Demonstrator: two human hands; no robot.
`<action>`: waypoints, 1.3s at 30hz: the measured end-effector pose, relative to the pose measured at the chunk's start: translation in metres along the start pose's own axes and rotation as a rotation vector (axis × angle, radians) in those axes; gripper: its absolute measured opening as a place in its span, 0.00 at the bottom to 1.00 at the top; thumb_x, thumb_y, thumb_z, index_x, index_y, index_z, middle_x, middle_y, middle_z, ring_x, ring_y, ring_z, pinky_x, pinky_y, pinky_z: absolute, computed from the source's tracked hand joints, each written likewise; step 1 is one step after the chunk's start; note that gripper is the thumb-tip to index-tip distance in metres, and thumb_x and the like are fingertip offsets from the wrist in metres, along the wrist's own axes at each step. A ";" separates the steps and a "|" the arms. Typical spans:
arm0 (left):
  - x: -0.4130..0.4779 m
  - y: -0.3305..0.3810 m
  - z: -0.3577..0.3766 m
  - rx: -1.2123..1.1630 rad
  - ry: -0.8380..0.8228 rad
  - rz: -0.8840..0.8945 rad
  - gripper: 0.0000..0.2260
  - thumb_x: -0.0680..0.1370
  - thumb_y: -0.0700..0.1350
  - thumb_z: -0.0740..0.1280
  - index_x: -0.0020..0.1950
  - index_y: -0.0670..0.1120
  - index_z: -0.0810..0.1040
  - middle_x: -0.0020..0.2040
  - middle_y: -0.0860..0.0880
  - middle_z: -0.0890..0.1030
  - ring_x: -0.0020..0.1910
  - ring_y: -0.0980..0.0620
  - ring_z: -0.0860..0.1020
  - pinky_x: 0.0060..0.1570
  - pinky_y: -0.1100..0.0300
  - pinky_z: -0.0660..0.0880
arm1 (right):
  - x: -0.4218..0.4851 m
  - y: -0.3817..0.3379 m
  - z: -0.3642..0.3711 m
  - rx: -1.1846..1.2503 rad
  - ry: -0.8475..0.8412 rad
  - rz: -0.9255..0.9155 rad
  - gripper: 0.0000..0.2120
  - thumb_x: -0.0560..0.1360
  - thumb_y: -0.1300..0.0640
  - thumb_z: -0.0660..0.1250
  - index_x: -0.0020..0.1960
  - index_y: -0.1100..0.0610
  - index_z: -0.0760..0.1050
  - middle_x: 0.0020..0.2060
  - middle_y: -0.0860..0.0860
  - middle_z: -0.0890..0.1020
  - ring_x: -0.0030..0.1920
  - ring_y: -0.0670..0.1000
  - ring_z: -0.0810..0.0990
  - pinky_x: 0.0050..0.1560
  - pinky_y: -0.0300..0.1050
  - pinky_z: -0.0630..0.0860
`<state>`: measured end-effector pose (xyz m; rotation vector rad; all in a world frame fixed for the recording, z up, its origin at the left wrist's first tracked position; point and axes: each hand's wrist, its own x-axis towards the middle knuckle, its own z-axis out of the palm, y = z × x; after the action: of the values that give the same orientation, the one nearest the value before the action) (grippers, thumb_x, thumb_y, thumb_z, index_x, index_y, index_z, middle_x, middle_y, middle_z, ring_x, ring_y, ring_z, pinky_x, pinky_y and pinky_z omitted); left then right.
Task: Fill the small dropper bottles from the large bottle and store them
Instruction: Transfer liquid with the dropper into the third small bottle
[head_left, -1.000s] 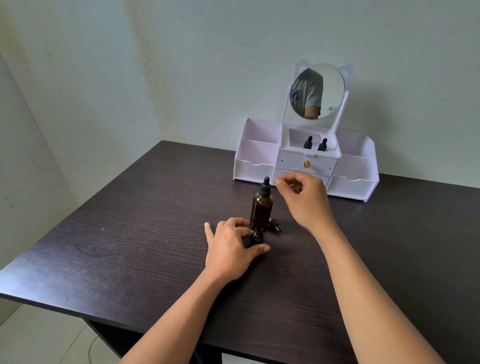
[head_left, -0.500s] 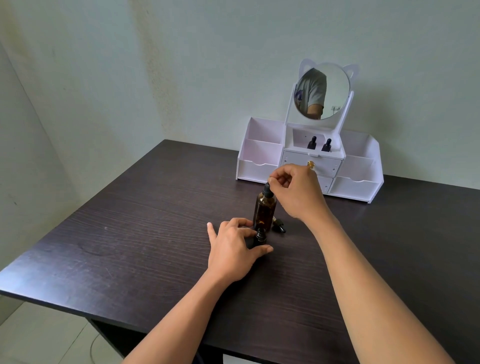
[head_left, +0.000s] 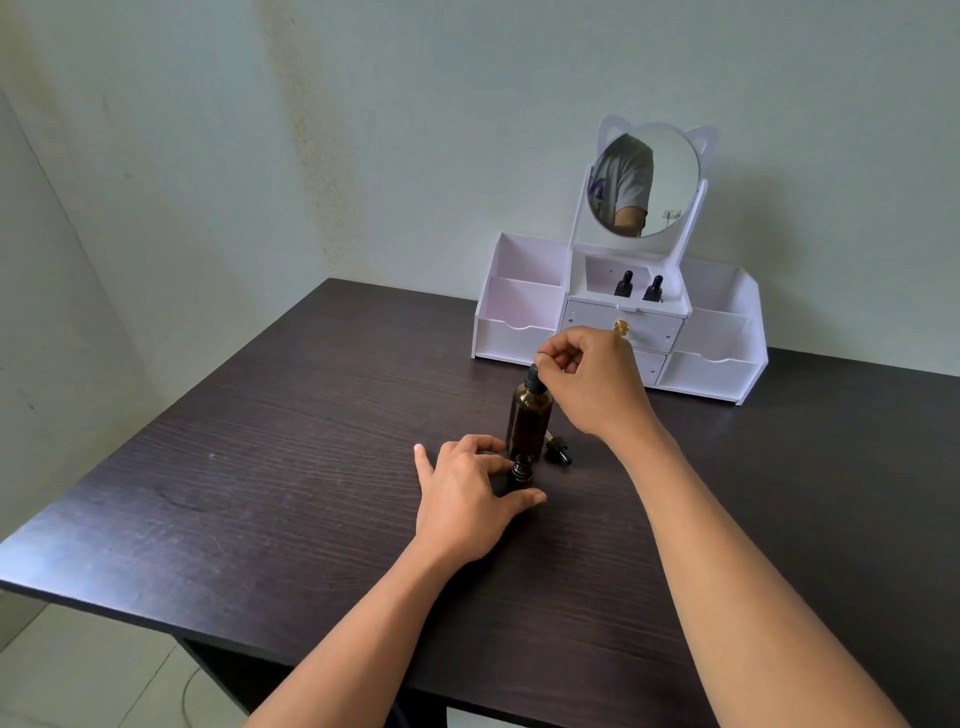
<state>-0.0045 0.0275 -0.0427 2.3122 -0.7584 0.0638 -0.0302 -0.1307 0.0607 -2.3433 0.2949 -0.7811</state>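
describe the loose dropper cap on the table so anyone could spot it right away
On the dark wooden table, find the tall amber bottle standing near the middle. Lying on its side just right of that bottle's base is the small black dropper cap. It is the only piece lying flat, and neither hand touches it.

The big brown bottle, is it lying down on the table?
No, the big brown bottle stands upright on the table.

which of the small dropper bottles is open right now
The small bottle steadied by the left hand, in front of the large bottle: its threaded neck is bare. The two stored bottles in the organizer have droppers on.
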 end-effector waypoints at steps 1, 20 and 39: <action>0.000 0.000 0.000 -0.002 -0.002 0.003 0.24 0.70 0.67 0.70 0.60 0.55 0.82 0.65 0.61 0.72 0.68 0.58 0.66 0.75 0.38 0.38 | 0.000 0.000 0.000 0.007 -0.001 0.000 0.03 0.75 0.59 0.71 0.42 0.53 0.81 0.35 0.45 0.80 0.33 0.42 0.76 0.39 0.39 0.77; 0.002 0.000 0.000 0.004 -0.002 0.006 0.24 0.70 0.67 0.70 0.60 0.55 0.82 0.66 0.61 0.72 0.69 0.58 0.66 0.75 0.37 0.38 | 0.000 -0.002 -0.004 0.025 -0.036 0.044 0.03 0.72 0.57 0.73 0.45 0.52 0.81 0.33 0.43 0.79 0.31 0.41 0.75 0.37 0.35 0.72; 0.002 -0.001 0.001 0.011 -0.005 0.011 0.24 0.70 0.68 0.69 0.60 0.56 0.82 0.65 0.61 0.72 0.68 0.58 0.65 0.74 0.37 0.38 | 0.001 -0.003 -0.005 -0.055 -0.045 0.005 0.03 0.74 0.60 0.70 0.43 0.53 0.81 0.32 0.44 0.79 0.30 0.41 0.74 0.36 0.35 0.72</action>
<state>-0.0027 0.0265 -0.0438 2.3193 -0.7754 0.0676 -0.0322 -0.1318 0.0664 -2.4076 0.3065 -0.7249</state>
